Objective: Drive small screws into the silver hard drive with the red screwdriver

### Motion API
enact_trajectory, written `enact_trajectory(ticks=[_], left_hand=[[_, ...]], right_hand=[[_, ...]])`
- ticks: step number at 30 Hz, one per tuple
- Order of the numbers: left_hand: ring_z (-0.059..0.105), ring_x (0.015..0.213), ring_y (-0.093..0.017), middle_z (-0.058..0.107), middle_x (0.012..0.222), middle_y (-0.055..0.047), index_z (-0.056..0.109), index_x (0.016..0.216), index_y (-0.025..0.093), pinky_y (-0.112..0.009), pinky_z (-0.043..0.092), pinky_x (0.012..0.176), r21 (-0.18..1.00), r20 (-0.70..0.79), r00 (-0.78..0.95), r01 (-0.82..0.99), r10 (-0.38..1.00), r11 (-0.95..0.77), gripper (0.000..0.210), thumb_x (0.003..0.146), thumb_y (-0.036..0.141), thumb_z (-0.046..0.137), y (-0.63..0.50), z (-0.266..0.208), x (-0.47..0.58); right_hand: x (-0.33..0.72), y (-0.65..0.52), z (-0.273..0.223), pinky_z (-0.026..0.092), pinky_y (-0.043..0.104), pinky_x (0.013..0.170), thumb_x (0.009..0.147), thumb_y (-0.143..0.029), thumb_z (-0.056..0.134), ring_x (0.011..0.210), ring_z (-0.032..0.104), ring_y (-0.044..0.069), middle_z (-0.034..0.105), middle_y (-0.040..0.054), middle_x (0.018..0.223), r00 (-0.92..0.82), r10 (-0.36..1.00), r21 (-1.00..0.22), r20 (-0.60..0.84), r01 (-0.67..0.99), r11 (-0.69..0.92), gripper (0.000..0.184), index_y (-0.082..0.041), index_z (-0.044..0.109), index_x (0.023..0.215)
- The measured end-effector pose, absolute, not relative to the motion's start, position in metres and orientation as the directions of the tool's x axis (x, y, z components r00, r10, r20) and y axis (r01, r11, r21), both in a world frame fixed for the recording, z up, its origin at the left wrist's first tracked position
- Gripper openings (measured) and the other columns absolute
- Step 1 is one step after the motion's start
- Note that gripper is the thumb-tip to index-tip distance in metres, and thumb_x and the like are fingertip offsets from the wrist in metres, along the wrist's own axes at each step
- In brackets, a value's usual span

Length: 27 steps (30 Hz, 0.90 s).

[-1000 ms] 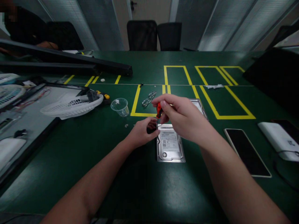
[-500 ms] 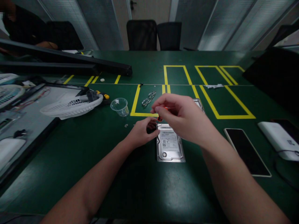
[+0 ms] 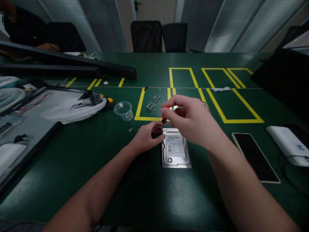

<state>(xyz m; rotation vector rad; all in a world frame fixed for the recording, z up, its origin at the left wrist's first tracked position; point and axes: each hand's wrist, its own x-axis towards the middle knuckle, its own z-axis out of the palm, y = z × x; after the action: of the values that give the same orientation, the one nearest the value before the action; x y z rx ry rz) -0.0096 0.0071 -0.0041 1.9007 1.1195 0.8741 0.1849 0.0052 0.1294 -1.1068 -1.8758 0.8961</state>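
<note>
A silver hard drive [image 3: 175,149] lies label up on the green table. My right hand [image 3: 188,119] is closed around the handle of a red and black screwdriver [image 3: 164,120], which stands nearly upright over the drive's far left corner. Where exactly its tip rests is hard to see. Against the drive's left edge, my left hand [image 3: 147,137] has its thumb and curled fingers at that same corner, close to the shaft. Another silver drive [image 3: 206,106] is mostly covered by my right hand.
A clear plastic cup [image 3: 124,111] stands left of my hands, with tiny screws [image 3: 130,130] near it. Beyond lie eyeglasses [image 3: 154,102]. White fan grilles [image 3: 74,109] are at left, a phone [image 3: 256,158] and a power bank [image 3: 288,145] at right. A person [image 3: 31,29] sits far left.
My right hand has shifted its fingers on the screwdriver, so more of the red handle shows. My left hand and the hard drive have stayed in place.
</note>
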Motion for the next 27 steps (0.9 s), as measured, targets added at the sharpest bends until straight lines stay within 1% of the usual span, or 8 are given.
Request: enact_trajectory(ticks=[3, 6, 8, 13, 18, 22, 25, 27], left_hand=[[0.077, 0.093, -0.021, 0.079, 0.106, -0.008, 0.067, 0.117, 0.018, -0.037, 0.065, 0.089, 0.838, 0.189, 0.379, 0.419, 0.906, -0.350, 0.031, 0.091, 0.028, 0.079, 0.0070, -0.0029, -0.0098], [0.076, 0.090, -0.020, 0.079, 0.103, -0.007, 0.068, 0.113, 0.017, -0.035, 0.064, 0.086, 0.824, 0.198, 0.369, 0.439, 0.908, -0.358, 0.027, 0.090, 0.028, 0.079, 0.0065, -0.0010, -0.0099], [0.076, 0.091, -0.020, 0.079, 0.104, -0.007, 0.067, 0.113, 0.017, -0.035, 0.064, 0.085, 0.829, 0.194, 0.368, 0.434, 0.909, -0.353, 0.028, 0.090, 0.028, 0.079, 0.0062, -0.0006, -0.0098], [0.076, 0.096, -0.022, 0.078, 0.110, -0.010, 0.067, 0.120, 0.017, -0.038, 0.064, 0.089, 0.846, 0.178, 0.384, 0.410, 0.906, -0.340, 0.033, 0.091, 0.029, 0.078, 0.0064, -0.0020, -0.0094], [0.077, 0.096, -0.022, 0.078, 0.110, -0.011, 0.065, 0.121, 0.016, -0.039, 0.065, 0.089, 0.852, 0.163, 0.379, 0.412, 0.911, -0.324, 0.037, 0.090, 0.030, 0.079, 0.0063, -0.0005, -0.0091], [0.077, 0.097, -0.022, 0.079, 0.112, -0.010, 0.065, 0.122, 0.017, -0.039, 0.066, 0.090, 0.854, 0.169, 0.378, 0.404, 0.910, -0.327, 0.037, 0.090, 0.029, 0.079, 0.0064, -0.0006, -0.0097], [0.077, 0.099, -0.022, 0.079, 0.112, -0.010, 0.066, 0.122, 0.017, -0.039, 0.066, 0.091, 0.854, 0.169, 0.386, 0.403, 0.907, -0.330, 0.036, 0.091, 0.029, 0.079, 0.0065, -0.0018, -0.0100], [0.077, 0.097, -0.022, 0.079, 0.110, -0.009, 0.067, 0.120, 0.018, -0.038, 0.065, 0.090, 0.845, 0.173, 0.387, 0.415, 0.906, -0.338, 0.033, 0.091, 0.030, 0.079, 0.0063, -0.0020, -0.0099]], right_hand=[[0.1852, 0.0028, 0.1299, 0.036, 0.031, 0.050, 0.097, -0.026, 0.073, 0.057, 0.056, 0.013, 0.069, 0.0004, 0.077, -0.329, 0.911, -0.843, 0.249, 0.390, 0.371, 0.010, -0.019, 0.069, 0.090], [0.1851, 0.0018, 0.1298, 0.042, 0.031, 0.058, 0.096, -0.020, 0.071, 0.067, 0.060, 0.014, 0.074, 0.0036, 0.095, -0.365, 0.885, -0.840, 0.287, 0.349, 0.416, 0.005, -0.019, 0.068, 0.093], [0.1849, 0.0022, 0.1305, 0.044, 0.032, 0.063, 0.099, -0.018, 0.068, 0.073, 0.061, 0.015, 0.073, 0.0035, 0.097, -0.402, 0.865, -0.837, 0.300, 0.324, 0.441, 0.003, -0.019, 0.070, 0.097], [0.1844, 0.0054, 0.1315, 0.045, 0.032, 0.070, 0.106, -0.022, 0.063, 0.081, 0.064, 0.017, 0.072, 0.0027, 0.092, -0.442, 0.836, -0.823, 0.326, 0.302, 0.481, 0.014, -0.017, 0.074, 0.098], [0.1846, 0.0074, 0.1273, 0.046, 0.033, 0.072, 0.112, -0.023, 0.048, 0.094, 0.069, 0.021, 0.074, 0.0067, 0.105, -0.407, 0.865, -0.834, 0.293, 0.334, 0.440, 0.026, -0.018, 0.074, 0.111], [0.1850, 0.0066, 0.1270, 0.045, 0.033, 0.065, 0.109, -0.026, 0.056, 0.081, 0.067, 0.019, 0.073, 0.0062, 0.098, -0.367, 0.890, -0.840, 0.270, 0.362, 0.404, 0.019, -0.018, 0.074, 0.109], [0.1856, 0.0048, 0.1281, 0.039, 0.032, 0.055, 0.103, -0.031, 0.069, 0.062, 0.058, 0.015, 0.069, 0.0018, 0.081, -0.343, 0.908, -0.848, 0.240, 0.381, 0.368, 0.012, -0.020, 0.071, 0.101], [0.1857, 0.0037, 0.1285, 0.037, 0.031, 0.051, 0.101, -0.029, 0.070, 0.058, 0.055, 0.014, 0.068, 0.0006, 0.079, -0.337, 0.912, -0.854, 0.235, 0.377, 0.359, 0.009, -0.020, 0.069, 0.100]])
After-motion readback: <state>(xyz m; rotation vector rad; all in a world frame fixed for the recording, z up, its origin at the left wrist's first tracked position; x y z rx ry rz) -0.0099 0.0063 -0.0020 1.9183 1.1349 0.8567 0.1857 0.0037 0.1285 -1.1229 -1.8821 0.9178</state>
